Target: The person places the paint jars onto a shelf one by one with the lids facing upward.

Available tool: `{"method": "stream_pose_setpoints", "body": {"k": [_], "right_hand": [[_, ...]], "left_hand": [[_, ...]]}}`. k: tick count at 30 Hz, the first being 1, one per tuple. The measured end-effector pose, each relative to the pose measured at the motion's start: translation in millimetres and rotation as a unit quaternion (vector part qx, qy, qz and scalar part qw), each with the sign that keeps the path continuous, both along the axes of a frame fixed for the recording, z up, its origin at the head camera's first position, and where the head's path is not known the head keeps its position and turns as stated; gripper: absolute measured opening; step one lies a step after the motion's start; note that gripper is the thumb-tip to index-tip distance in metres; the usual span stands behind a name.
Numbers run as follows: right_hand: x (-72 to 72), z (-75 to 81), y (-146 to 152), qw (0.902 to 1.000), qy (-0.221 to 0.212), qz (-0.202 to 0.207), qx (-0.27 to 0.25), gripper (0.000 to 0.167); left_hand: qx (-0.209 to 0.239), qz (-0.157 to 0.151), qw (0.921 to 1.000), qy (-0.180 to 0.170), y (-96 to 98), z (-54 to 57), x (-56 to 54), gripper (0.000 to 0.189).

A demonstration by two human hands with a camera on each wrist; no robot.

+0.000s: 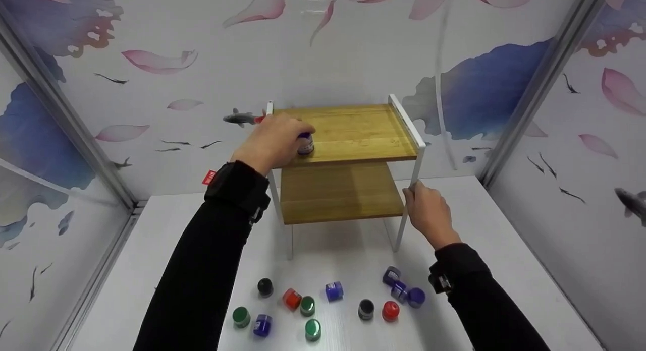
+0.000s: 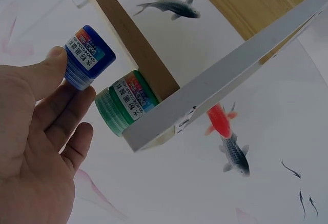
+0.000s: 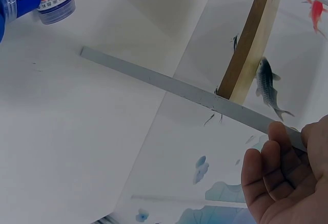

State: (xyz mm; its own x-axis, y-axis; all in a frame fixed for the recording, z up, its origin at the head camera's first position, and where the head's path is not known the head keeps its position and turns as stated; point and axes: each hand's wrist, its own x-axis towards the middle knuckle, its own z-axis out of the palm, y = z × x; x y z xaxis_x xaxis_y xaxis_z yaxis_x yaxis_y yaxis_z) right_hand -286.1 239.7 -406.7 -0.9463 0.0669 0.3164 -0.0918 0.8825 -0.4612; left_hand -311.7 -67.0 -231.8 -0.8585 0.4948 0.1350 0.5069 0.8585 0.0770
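Note:
My left hand (image 1: pixel 276 138) pinches a blue paint jar (image 2: pixel 89 57) between thumb and fingers, at the front left of the shelf unit's wooden top board (image 1: pixel 361 131). Beside it in the left wrist view, a green paint jar (image 2: pixel 127 102) sits on the board close to the white side frame (image 2: pixel 225 75); in the head view my hand hides that jar. On the other side, my right hand (image 1: pixel 430 214) grips the unit's right front leg (image 1: pixel 417 170), below the top board. The right wrist view shows the fingers curled at this metal bar (image 3: pixel 154 79).
A lower wooden board (image 1: pixel 340 192) spans the unit. Several paint jars lie or stand on the white table in front, among them a black jar (image 1: pixel 265 287), a red jar (image 1: pixel 390 310), a green jar (image 1: pixel 313 330) and a blue jar (image 1: pixel 334 291). Patterned walls (image 1: pixel 353 53) enclose the table.

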Motion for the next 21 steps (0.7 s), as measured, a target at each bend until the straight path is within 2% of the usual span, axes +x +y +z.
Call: {"method": "stream_pose_setpoints", "body": {"k": [5, 10, 21], "right_hand": [[1.0, 1.0, -1.0, 1.0, 0.006, 0.003, 0.003, 0.025], [1.5, 1.5, -0.9, 0.9999, 0.009, 0.002, 0.003, 0.025], [-0.1, 0.3, -0.5, 1.0, -0.008, -0.004, 0.003, 0.026]], "left_hand": [[-0.002, 0.0, 1.0, 0.008, -0.5, -1.2, -1.2, 0.033], [-0.007, 0.012, 0.9999, 0.007, -0.8, -3.3, -2.8, 0.033], [-0.019, 0.03, 0.9993, 0.014, 3.8, -8.4, -5.2, 0.032]]}}
